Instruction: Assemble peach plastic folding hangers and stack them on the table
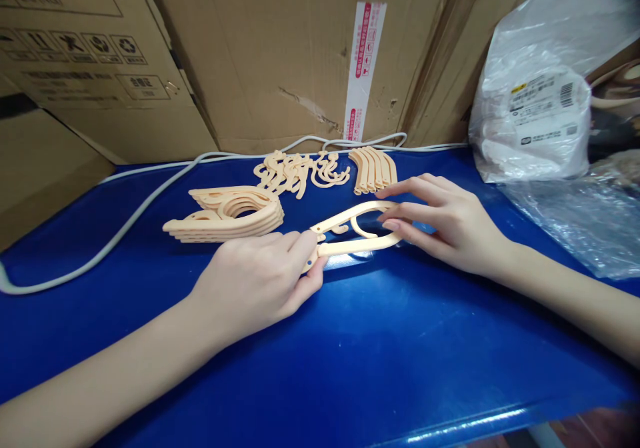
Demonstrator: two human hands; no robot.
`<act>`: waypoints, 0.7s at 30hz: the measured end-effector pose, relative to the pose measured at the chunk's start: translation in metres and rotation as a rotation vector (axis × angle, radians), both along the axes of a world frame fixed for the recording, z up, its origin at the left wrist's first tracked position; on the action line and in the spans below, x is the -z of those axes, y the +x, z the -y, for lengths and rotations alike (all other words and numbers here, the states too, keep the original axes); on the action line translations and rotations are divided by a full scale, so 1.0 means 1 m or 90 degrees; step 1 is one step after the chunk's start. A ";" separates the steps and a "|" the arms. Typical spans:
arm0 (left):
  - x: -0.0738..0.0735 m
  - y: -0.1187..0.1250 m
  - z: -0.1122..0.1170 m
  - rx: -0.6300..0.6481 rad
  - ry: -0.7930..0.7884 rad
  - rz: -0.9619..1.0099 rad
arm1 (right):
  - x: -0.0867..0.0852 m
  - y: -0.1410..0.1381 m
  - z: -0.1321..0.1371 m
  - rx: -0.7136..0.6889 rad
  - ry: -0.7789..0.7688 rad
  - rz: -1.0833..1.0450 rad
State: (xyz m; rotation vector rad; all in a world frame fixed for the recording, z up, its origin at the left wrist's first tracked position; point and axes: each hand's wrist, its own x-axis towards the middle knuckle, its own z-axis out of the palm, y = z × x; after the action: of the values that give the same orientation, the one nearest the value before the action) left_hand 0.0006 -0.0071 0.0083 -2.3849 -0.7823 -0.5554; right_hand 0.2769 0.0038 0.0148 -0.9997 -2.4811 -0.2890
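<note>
The peach plastic hanger piece (355,244) lies low over the blue surface (350,355), held between the 2 hands. The left hand (255,281) pinches its hinged end shut between thumb and fingers, probably to steady it. The right hand (450,228) lays stretched fingers on the far end (thumb hidden, so I cannot tell if it grips). Behind, within reach, sit a stack of hanger arms (230,215), loose hooks (295,171) and curved pieces (374,168). A white cable (135,218), cardboard boxes (280,61) and a plastic bag (535,121) hem the space in.
</note>
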 end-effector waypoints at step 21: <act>0.004 -0.001 -0.001 0.177 -0.225 -0.045 | 0.004 0.002 -0.008 -0.004 -0.137 0.035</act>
State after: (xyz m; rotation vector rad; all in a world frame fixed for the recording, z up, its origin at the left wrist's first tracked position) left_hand -0.0008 -0.0063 0.0042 -2.8495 -0.5572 -0.4683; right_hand 0.2793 0.0116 0.0108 -1.0805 -2.6073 -0.0473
